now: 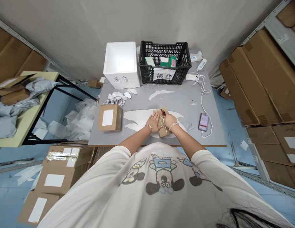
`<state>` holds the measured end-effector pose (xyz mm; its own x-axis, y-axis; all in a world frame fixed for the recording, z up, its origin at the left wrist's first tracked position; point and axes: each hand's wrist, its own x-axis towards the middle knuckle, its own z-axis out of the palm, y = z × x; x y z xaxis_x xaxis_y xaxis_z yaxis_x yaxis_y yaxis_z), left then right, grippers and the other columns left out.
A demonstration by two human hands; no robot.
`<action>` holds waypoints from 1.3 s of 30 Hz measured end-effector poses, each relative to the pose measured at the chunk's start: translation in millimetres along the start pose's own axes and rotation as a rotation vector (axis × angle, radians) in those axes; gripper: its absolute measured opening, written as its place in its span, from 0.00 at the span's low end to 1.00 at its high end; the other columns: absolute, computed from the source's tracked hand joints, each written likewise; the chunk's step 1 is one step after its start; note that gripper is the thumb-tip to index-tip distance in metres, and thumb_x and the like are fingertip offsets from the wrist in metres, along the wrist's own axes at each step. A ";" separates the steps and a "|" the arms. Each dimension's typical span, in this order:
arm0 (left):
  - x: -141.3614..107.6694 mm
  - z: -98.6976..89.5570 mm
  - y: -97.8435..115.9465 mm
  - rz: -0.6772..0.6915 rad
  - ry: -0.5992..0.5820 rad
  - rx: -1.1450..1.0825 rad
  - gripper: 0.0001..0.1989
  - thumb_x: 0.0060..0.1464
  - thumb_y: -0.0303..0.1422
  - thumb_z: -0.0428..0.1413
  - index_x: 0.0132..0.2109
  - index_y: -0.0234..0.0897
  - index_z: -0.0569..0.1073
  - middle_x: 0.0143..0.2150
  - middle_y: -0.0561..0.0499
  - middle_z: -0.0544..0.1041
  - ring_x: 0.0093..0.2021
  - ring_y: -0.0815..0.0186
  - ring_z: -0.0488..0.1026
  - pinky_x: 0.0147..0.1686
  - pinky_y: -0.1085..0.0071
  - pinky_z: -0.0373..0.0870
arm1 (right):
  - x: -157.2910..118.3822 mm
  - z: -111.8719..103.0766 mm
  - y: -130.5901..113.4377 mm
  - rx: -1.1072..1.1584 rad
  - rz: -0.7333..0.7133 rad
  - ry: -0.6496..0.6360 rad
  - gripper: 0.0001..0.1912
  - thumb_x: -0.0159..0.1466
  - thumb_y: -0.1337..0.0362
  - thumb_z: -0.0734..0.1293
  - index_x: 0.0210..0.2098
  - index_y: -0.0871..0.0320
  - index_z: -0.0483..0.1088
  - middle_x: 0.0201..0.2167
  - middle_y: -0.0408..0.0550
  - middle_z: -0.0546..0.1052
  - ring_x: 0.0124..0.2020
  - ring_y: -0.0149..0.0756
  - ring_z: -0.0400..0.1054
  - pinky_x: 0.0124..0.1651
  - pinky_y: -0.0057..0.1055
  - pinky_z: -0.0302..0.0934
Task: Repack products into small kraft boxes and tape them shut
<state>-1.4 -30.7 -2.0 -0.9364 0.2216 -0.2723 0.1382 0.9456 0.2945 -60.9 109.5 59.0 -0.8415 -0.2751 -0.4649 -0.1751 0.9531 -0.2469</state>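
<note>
Left hand [153, 121] spread flat on shiny-taped cardboard box [164, 131]; right hand [170, 119] clamped on red-black cutter [163, 112].

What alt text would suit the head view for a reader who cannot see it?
A person's left hand rests on a small cardboard parcel while the right hand holds a red-and-black tool over it. Behind, on the gray table, stand a white foam box and a black crate.

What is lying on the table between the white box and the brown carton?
Crumpled white scraps lie between the white box and the brown carton, in the head view.
</note>
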 end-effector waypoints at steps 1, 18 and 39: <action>1.2 -0.2 -0.3 0.002 0.001 0.000 0.51 0.55 0.55 0.47 0.72 0.25 0.38 0.74 0.37 0.37 0.73 0.51 0.34 0.68 0.56 0.40 | 1.7 1.9 -1.3 0.003 0.000 -0.001 0.20 0.72 0.56 0.53 0.56 0.61 0.61 0.45 0.61 0.78 0.45 0.46 0.74 0.44 0.34 0.62; 5.6 -4.0 -8.5 0.059 0.022 0.027 0.43 0.59 0.52 0.43 0.73 0.32 0.42 0.75 0.43 0.41 0.73 0.51 0.38 0.67 0.50 0.43 | 14.1 7.4 -23.7 -0.064 0.107 -0.022 0.23 0.63 0.64 0.66 0.56 0.63 0.62 0.48 0.63 0.77 0.49 0.48 0.74 0.47 0.37 0.65; 5.4 2.3 -10.9 0.066 0.010 0.040 0.42 0.60 0.53 0.40 0.73 0.36 0.38 0.75 0.45 0.39 0.73 0.51 0.34 0.67 0.46 0.40 | -50.1 23.1 -5.7 -0.085 0.158 -0.108 0.25 0.66 0.54 0.63 0.57 0.62 0.64 0.47 0.65 0.77 0.50 0.47 0.73 0.50 0.38 0.63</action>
<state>-7.2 -39.3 -8.8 -0.9279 0.2812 -0.2446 0.2120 0.9380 0.2743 -5.9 114.9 64.0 -0.8032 -0.1293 -0.5815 -0.0919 0.9914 -0.0935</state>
